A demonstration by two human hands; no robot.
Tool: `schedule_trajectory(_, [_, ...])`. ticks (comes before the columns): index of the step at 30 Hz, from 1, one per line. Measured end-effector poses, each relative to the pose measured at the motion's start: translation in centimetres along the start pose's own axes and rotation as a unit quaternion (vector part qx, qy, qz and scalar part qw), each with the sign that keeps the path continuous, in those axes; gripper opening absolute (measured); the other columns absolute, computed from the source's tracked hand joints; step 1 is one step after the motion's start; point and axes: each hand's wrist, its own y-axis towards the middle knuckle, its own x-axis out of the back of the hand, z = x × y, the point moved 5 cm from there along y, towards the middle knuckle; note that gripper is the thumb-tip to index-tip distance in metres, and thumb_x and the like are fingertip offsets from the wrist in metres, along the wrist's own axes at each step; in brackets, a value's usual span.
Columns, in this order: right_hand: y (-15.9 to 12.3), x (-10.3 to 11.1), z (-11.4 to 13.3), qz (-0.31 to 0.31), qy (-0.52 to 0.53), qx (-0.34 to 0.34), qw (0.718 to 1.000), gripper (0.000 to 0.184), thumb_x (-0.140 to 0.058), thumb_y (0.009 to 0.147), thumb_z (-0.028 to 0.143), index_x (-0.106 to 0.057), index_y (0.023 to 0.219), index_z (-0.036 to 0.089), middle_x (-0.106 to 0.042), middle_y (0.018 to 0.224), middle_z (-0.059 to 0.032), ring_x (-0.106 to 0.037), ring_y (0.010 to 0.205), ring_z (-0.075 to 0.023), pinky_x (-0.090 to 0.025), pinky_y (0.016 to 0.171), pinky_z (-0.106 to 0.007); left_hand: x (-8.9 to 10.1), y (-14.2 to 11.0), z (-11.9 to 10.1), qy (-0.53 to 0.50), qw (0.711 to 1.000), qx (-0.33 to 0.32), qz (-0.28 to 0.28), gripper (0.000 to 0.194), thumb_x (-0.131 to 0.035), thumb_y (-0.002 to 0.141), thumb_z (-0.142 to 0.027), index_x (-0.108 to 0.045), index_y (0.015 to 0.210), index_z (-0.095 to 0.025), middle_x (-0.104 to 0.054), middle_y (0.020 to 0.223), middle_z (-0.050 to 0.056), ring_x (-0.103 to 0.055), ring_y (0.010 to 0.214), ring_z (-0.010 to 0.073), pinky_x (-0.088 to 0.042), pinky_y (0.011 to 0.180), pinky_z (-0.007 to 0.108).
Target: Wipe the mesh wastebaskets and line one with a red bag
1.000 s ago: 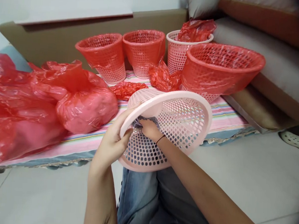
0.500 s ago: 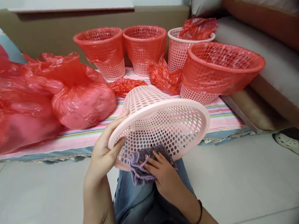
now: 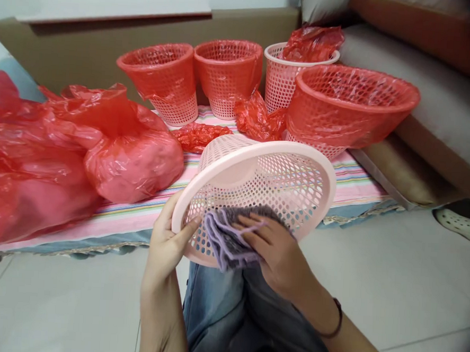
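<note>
Tilted on its side above my knees is a pink perforated plastic basket (image 3: 235,170), its wide mouth facing me. My left hand (image 3: 171,236) grips the rim at the left, thumb inside and fingers behind. A folded grey cloth with purple edging (image 3: 233,239) lies against the lower inside of the basket. Over the cloth, my right hand (image 3: 280,253) presses and holds it, with the fingers reaching into the mouth; the fingertips are slightly blurred.
Baskets lined with red bags (image 3: 162,68) stand on the striped cover (image 3: 157,203), with another pink basket (image 3: 278,85) behind. Stuffed red bags (image 3: 132,159) lie at left, a crumpled red bag (image 3: 260,119) mid-cover. Cushions (image 3: 415,97) are stacked at right; a clog (image 3: 461,224) is on the floor.
My right hand and the cloth have moved up and slightly right inside the basket. The basket has tipped a little, showing more of its inner base. My left hand keeps its hold.
</note>
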Motion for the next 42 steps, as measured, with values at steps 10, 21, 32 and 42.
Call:
schedule_trajectory(10, [12.1, -7.9, -10.2, 0.131, -0.194, -0.068, 0.97, 0.046, -0.043, 0.094, 0.013, -0.056, 0.137, 0.018, -0.059, 0.135, -0.0137, -0.049, 0.121, -0.0312, -0.035, 0.105, -0.046, -2.1, -0.8, -0.4, -0.096, 0.995, -0.009, -0.002, 0.051, -0.078, 0.079, -0.02, -0.065, 0.126, -0.033, -0.065, 0.134, 0.002, -0.054, 0.132, 0.025, -0.038, 0.116, 0.041])
schedule_trajectory(21, [10.5, -12.7, -13.4, 0.169, -0.215, -0.109, 0.956, 0.055, -0.041, 0.092, 0.011, -0.047, 0.146, 0.019, -0.049, 0.147, -0.0142, -0.04, 0.133, -0.0357, -0.022, 0.114, -0.054, -0.8, -3.4, 4.4, -0.125, 0.973, 0.005, -0.196, 0.058, -0.084, 0.07, -0.029, -0.064, 0.124, -0.023, -0.063, 0.136, 0.01, -0.057, 0.129, 0.0301, -0.046, 0.11, 0.046])
schedule_trajectory(32, [8.9, -11.4, -11.6, 0.186, -0.175, -0.098, 0.962, 0.056, -0.037, 0.089, 0.006, -0.053, 0.141, 0.018, -0.058, 0.14, -0.0109, -0.047, 0.13, -0.0307, -0.023, 0.115, -0.052, -1.9, -5.2, 4.5, -0.105, 0.958, 0.003, -0.268, 0.047, -0.077, 0.076, -0.021, -0.065, 0.122, -0.022, -0.065, 0.133, 0.008, -0.059, 0.126, 0.0283, -0.044, 0.112, 0.046])
schedule_trajectory(42, [0.4, -7.4, -5.4, 0.205, -0.099, -0.097, 0.969, 0.061, -0.039, 0.084, 0.003, -0.056, 0.14, 0.019, -0.055, 0.144, -0.0067, -0.038, 0.14, -0.0299, -0.022, 0.119, -0.055, -2.1, -5.9, 5.1, -0.126, 0.944, 0.012, -0.306, 0.041, -0.078, 0.073, -0.013, -0.071, 0.112, -0.023, -0.074, 0.113, 0.002, -0.068, 0.112, 0.0216, -0.048, 0.108, 0.04])
